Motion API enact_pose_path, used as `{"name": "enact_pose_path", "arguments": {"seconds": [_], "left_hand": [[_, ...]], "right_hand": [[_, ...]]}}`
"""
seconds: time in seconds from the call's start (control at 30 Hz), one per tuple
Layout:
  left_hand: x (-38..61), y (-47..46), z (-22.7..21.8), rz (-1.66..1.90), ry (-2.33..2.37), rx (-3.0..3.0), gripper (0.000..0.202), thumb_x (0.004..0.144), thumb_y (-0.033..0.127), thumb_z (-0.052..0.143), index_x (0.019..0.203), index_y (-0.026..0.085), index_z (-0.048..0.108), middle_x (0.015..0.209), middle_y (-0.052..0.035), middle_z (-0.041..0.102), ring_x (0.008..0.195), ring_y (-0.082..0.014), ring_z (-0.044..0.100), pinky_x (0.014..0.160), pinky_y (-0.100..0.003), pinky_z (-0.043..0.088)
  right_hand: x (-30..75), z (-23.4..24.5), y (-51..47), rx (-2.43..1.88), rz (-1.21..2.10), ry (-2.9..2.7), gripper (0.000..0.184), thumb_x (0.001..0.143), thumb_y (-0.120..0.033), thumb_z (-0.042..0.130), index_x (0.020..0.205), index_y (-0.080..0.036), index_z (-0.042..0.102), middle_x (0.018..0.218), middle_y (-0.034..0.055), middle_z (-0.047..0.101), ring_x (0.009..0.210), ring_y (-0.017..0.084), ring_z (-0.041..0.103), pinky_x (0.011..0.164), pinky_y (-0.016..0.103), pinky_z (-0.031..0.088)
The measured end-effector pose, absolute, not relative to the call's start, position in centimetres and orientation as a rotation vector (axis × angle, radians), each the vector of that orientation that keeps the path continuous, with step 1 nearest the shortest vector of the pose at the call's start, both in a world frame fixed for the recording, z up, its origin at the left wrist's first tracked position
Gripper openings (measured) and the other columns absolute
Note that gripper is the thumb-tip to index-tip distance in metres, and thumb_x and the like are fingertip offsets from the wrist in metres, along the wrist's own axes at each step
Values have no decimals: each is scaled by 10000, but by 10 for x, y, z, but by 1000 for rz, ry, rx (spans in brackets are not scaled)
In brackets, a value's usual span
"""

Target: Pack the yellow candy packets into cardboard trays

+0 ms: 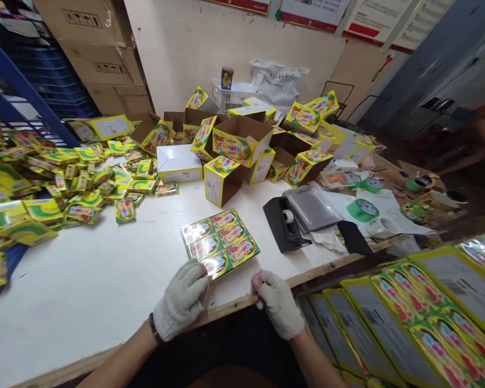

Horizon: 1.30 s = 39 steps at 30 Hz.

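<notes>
A flat pack of small boxes [220,242], printed in yellow, green and red under shiny clear film, lies on the white table. My left hand [181,293], in a white knit glove with bare fingertips, is closed at the pack's near left corner, its fingertips touching the edge. Off the pack's near right corner, by the wooden table edge, is my right hand [278,304], gloved the same way. Its fingers are curled together in a pinch; anything between them is too small or hidden to make out. Right of the pack stands a black tape dispenser [283,223].
Loose small boxes [81,188] are heaped at left. Open display cartons [242,140] are piled at the back. Clear plastic sheets [313,205], green tape rolls [362,210] and a white cup [382,227] lie at right. Filled cartons [388,307] stand below the table's right edge.
</notes>
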<state>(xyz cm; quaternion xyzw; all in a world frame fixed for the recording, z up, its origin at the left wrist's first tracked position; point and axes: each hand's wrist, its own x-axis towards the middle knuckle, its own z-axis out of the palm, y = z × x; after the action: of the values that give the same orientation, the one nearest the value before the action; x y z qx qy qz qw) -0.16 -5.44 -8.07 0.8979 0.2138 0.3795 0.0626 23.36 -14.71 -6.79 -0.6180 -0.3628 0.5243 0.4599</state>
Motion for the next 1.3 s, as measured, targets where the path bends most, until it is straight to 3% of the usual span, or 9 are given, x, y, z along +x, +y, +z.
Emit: {"name": "enact_pose_path", "arguments": {"seconds": [0.07,0.17,0.3,0.43,0.6,0.73,0.97,1.13,1.3], "left_hand": [[0,-56,-77,1163,669,2720,234,827,10,489,975,175,566,936,-80,622,931,-198,568,893,-405,522],[2,-61,-66,1109,671,2783,333,838,52,490,1158,135,524,987,-107,600,947,-226,543,863,-427,507],[10,-69,-51,660,847,2971,407,871,283,564,1269,208,522,957,-87,572,850,-259,514,703,-420,456],[26,-64,-52,585,1070,2914,248,869,429,586,1030,252,650,923,-65,585,829,-255,512,682,-391,388],[46,-59,-69,824,1238,2829,146,831,325,640,728,222,642,792,-44,584,754,-221,501,645,-351,330],[44,-64,-67,845,1187,2870,101,759,150,623,824,217,663,819,-52,598,752,-223,509,634,-345,348],[-1,1,-45,995,1300,2548,310,907,390,475,1019,195,687,983,-90,573,970,-260,582,808,-427,511],[-28,-1,-72,917,1109,2502,272,944,268,441,1079,202,667,1098,-88,599,1316,-254,471,1029,-388,496],[-19,-64,-113,1090,1015,2562,383,910,151,491,1280,217,566,1406,-125,511,1260,-227,548,1003,-315,520]], "right_hand": [[206,-71,-138,-1467,1363,-887,361,793,-544,579,711,-200,511,545,-45,525,442,81,432,454,219,326],[187,-77,-125,-1455,1413,-913,377,795,-556,563,689,-200,498,508,-48,514,404,74,409,425,212,308],[184,-85,-119,-1502,1425,-937,382,795,-565,544,686,-203,485,503,-54,506,393,74,411,407,209,302],[184,-94,-120,-1559,1441,-898,388,752,-565,580,664,-196,500,467,-57,491,375,67,400,398,204,287],[191,-98,-121,-1449,1604,-596,411,744,-586,629,799,-185,554,622,-14,611,444,89,520,404,200,362],[207,-87,-115,-1564,1596,-345,471,823,-660,512,815,-189,508,662,13,615,432,102,539,358,204,368],[236,-64,-56,-1705,1268,-834,265,766,-437,618,755,-204,492,584,-20,561,426,111,518,372,208,364],[281,-46,-35,-1735,897,-903,238,726,-331,582,921,-194,570,746,24,631,635,166,593,584,286,483],[365,-39,-74,-1998,223,-998,300,770,-379,480,889,-161,647,1018,161,668,1017,280,568,936,425,423]]}}
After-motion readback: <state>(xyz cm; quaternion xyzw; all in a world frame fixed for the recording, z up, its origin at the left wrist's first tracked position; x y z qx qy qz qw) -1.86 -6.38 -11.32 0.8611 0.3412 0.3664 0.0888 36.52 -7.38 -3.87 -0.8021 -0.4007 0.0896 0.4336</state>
